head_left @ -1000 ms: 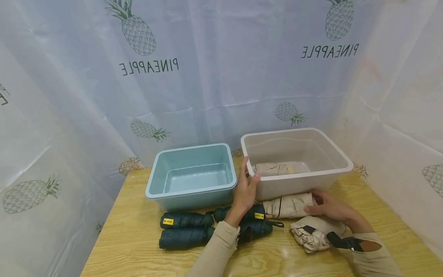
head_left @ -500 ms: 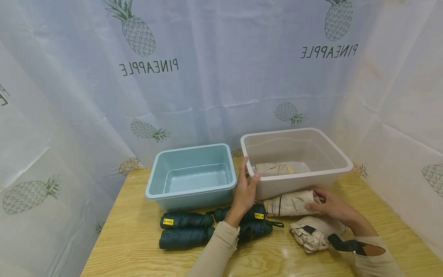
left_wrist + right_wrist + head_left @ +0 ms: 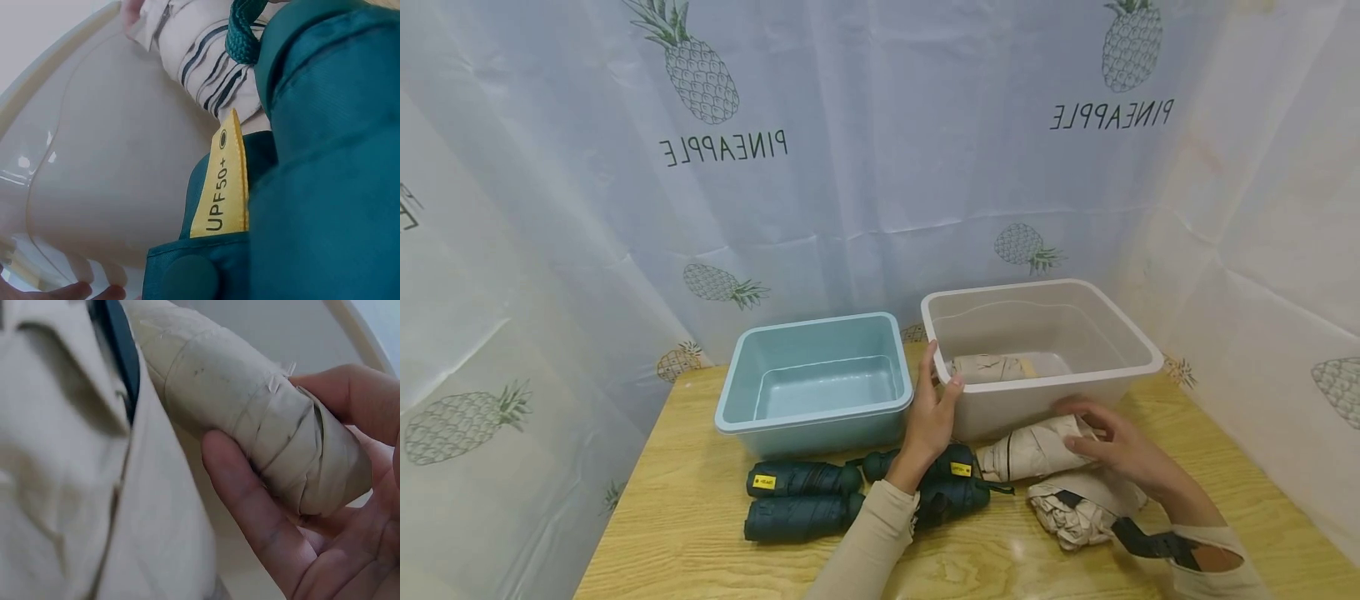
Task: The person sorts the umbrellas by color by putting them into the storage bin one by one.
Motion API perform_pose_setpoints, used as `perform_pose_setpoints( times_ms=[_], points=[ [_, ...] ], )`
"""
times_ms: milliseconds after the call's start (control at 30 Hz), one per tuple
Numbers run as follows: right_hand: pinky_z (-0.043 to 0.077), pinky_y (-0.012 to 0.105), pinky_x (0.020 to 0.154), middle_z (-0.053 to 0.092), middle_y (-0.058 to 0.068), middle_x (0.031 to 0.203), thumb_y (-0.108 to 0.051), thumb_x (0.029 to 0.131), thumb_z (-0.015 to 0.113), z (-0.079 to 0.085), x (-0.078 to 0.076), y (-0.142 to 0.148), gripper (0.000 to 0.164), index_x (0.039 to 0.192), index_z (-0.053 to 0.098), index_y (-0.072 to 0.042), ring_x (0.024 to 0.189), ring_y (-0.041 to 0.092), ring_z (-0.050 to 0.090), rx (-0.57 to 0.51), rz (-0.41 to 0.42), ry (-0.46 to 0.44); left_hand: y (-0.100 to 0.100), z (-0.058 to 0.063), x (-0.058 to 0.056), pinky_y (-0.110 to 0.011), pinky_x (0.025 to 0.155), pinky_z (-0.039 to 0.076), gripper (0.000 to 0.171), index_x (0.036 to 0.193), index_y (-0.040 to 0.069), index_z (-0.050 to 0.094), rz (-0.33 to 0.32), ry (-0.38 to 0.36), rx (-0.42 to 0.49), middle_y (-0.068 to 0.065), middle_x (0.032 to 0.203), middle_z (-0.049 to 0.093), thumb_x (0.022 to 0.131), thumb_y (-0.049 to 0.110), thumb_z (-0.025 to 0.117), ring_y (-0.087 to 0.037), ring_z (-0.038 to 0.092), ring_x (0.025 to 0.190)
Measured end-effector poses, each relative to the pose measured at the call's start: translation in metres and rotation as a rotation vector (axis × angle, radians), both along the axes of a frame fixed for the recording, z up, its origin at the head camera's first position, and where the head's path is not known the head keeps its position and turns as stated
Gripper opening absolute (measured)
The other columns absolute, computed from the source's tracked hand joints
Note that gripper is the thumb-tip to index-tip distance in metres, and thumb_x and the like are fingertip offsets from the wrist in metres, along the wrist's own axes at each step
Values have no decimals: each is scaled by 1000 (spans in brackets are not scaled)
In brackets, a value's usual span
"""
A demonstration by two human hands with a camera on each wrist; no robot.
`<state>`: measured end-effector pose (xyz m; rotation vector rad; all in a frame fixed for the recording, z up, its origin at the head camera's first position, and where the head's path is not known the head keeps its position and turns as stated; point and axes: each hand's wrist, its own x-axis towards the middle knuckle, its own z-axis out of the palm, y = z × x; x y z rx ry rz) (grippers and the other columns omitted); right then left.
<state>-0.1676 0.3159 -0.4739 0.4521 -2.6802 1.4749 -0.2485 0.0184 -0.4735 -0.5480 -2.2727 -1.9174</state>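
At the front left corner of the off-white plastic basin (image 3: 1048,392), my left hand (image 3: 929,421) holds the rim between thumb and fingers. My right hand (image 3: 1116,446) grips the right end of a beige folded umbrella (image 3: 1030,452) lying along the basin's front wall. In the right wrist view, thumb and fingers wrap this umbrella's end (image 3: 250,406). Below it rests a second beige umbrella (image 3: 1078,508), loosely bundled, partly behind the right wrist strap. Inside the basin lies another beige umbrella (image 3: 988,367). Dark green folded umbrellas (image 3: 331,150) lie under my left forearm, partly hidden.
A light blue basin (image 3: 820,414) stands left of the off-white one. Several dark green umbrellas, one with a yellow tag (image 3: 764,482), lie in front of it on the wooden table (image 3: 662,517). A pineapple-print curtain (image 3: 865,167) encloses the back and sides.
My right hand has shifted the beige umbrella slightly to the right, and its gripped end has tilted up a little. The left hand stays at the basin's corner.
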Motion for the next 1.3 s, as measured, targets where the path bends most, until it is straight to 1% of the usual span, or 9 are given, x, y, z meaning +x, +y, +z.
perform_pose_setpoints(
  times_ms=[133, 233, 533, 767, 933, 1000, 1100, 1200, 1300],
  points=[
    [54, 40, 91, 55, -11, 142, -12, 98, 67, 6, 7, 0, 39, 136, 59, -6, 121, -16, 42, -26, -11, -13, 0, 0, 0, -59, 103, 45, 70, 163, 39, 16, 0, 2, 4, -11, 152, 47, 102, 50, 48, -31, 53, 133],
    [56, 29, 79, 53, -22, 139, -8, 99, 65, 9, 11, 1, 40, 137, 56, -1, 116, -14, 49, -89, 12, -40, 0, 0, 0, -59, 103, 46, 70, 164, 38, 16, -6, 6, 11, -11, 152, 47, 102, 50, 48, -31, 53, 133],
    [59, 34, 74, 25, 36, 156, -9, 100, 64, 21, 18, 6, 43, 139, 50, 3, 105, -4, 61, -107, -22, -126, 0, -1, 0, -60, 103, 45, 69, 163, 40, 15, -18, 9, 13, -10, 154, 45, 103, 52, 47, -30, 52, 133],
    [59, 33, 72, 9, 44, 160, -8, 101, 61, 35, 21, 10, 43, 142, 48, -1, 98, -4, 62, -137, -19, -142, 1, -2, -1, -59, 103, 46, 70, 163, 39, 15, -21, 13, 26, -11, 153, 45, 103, 50, 48, -32, 52, 133],
    [60, 35, 77, 5, 44, 160, -5, 102, 59, 43, 21, 12, 44, 145, 46, -1, 109, -8, 61, -172, 3, -143, -1, -1, -1, -55, 100, 49, 70, 164, 39, 15, -16, 12, 23, -12, 152, 46, 103, 50, 48, -30, 53, 132],
    [59, 34, 78, 6, 42, 162, -5, 103, 57, 47, 20, 13, 44, 145, 47, -3, 113, -12, 57, -173, 7, -133, -3, -1, -1, -54, 99, 50, 69, 163, 39, 15, -12, 10, 23, -12, 151, 46, 103, 50, 48, -30, 54, 131],
    [59, 34, 78, 18, 20, 168, -5, 103, 56, 51, 21, 14, 44, 146, 49, -7, 113, -11, 57, -167, -8, -105, -3, -1, -1, -54, 100, 50, 69, 163, 41, 15, -8, 4, 22, -12, 154, 45, 103, 50, 48, -31, 53, 133],
    [59, 33, 77, 30, -4, 160, -2, 104, 54, 55, 22, 17, 44, 147, 50, -7, 109, -6, 61, -186, -10, -75, -3, -1, -1, -55, 102, 48, 69, 163, 43, 14, -17, -5, 20, -13, 157, 42, 103, 51, 47, -31, 52, 135],
    [59, 32, 76, 35, -15, 151, 3, 103, 53, 60, 22, 20, 45, 147, 51, -5, 101, 1, 67, -229, 7, -51, -3, -1, 0, -56, 104, 47, 69, 162, 44, 13, -25, -15, 18, -13, 159, 41, 103, 51, 47, -32, 51, 137]
  ],
)
